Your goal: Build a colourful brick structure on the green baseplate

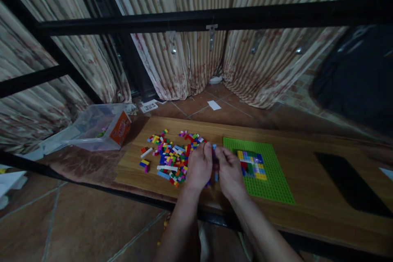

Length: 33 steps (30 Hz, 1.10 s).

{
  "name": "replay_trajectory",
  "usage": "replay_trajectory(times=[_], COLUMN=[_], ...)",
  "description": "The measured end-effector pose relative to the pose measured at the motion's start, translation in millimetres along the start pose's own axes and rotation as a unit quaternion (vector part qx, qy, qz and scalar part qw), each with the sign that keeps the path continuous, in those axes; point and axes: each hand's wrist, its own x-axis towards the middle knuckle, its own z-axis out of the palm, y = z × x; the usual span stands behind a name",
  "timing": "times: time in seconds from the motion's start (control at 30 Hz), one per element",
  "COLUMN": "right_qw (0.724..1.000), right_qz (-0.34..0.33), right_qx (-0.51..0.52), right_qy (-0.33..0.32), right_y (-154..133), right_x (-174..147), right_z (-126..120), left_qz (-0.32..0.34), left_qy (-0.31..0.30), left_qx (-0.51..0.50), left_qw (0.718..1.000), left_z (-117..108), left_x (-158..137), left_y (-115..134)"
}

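My left hand (200, 166) is closed over the right edge of a heap of loose toy bricks (172, 156), its fingertips mostly hidden. Close beside it, my right hand (229, 168) is closed too, fingers pinched near a small blue toy brick (214, 146) that shows between the two hands. What the left fingers hold is covered by the hand. Just right of my right hand lies a green studded baseplate (276, 172). A patch of yellow, blue, white, red and green bricks (253, 166) is fixed on it.
The wooden board (307, 163) carries everything, with a black flat slab (350, 182) at the right. A clear plastic bin (95, 127) with an orange label stands left of the board. A black metal bar (196, 22) crosses before the curtains (196, 61).
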Motion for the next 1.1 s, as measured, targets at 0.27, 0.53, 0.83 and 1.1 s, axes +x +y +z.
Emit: replay_trajectory(times=[0.27,0.53,0.83,1.1], right_qw=[0.994,0.97,0.917,0.997], right_qz=[0.016,-0.059,-0.125,0.009], right_qx=[0.069,-0.236,-0.379,-0.079], right_qy=[0.088,0.025,0.005,-0.021], right_y=[23.9,20.9,8.6,3.8], right_x=[15.5,25.3,16.1,15.0], right_z=[10.6,-8.7,-28.9,-22.8], left_qz=[-0.059,-0.052,-0.062,-0.049], left_qy=[0.082,0.092,0.077,-0.053], left_qx=[0.001,0.05,-0.005,-0.097], left_qw=[0.995,0.993,0.995,0.993], left_z=[22.6,0.4,-21.3,-3.2], left_x=[12.9,31.5,36.7,23.5], left_y=[-9.2,-23.8,-31.1,-27.6])
